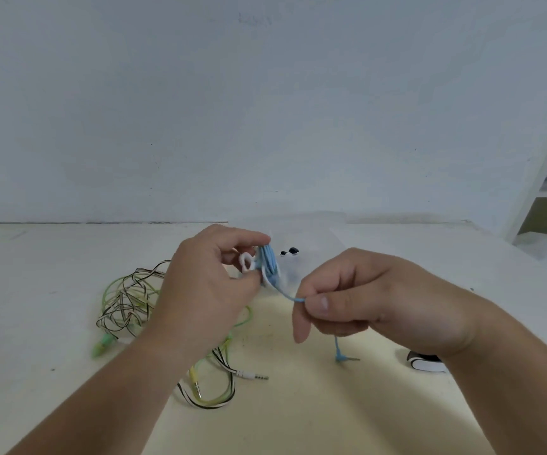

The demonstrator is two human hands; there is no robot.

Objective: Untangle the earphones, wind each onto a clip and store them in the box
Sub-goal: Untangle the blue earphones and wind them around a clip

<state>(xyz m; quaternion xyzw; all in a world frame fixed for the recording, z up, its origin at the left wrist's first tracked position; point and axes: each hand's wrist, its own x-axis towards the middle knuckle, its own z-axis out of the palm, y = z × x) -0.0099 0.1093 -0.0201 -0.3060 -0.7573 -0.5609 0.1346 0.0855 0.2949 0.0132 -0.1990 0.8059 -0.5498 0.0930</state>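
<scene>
A person's left hand [213, 284] grips a small white plastic clip [245, 260] above a cream tabletop [298, 415], thumb and curled fingers closed on it, with a light-blue earphone cable [269, 263] wound round it in several turns. The right hand [367, 300] pinches the loose run of the same cable between thumb and forefinger, just beside the clip, its other fingers curled under. Below that hand the cable hangs down to a Y-shaped split near the table.

Just behind the hands stands a faint, see-through plastic box [326, 233]. Small black-and-white pieces [288, 252] show at it, though whether they lie inside cannot be told.

To the left lies one tangle [126, 300] of two more earphone cables, one pale green and one striped black and white, knotted together. One green earbud [103, 346] pokes out at its near edge. Two jack plugs rest on the table in front: a silver plug [255, 376] and a yellow-green plug [196, 385].

A black-and-white object [426, 363] sits partly hidden under the right wrist. A white wall [265, 110] rises behind, with white shelving [528, 192] at the far right.
</scene>
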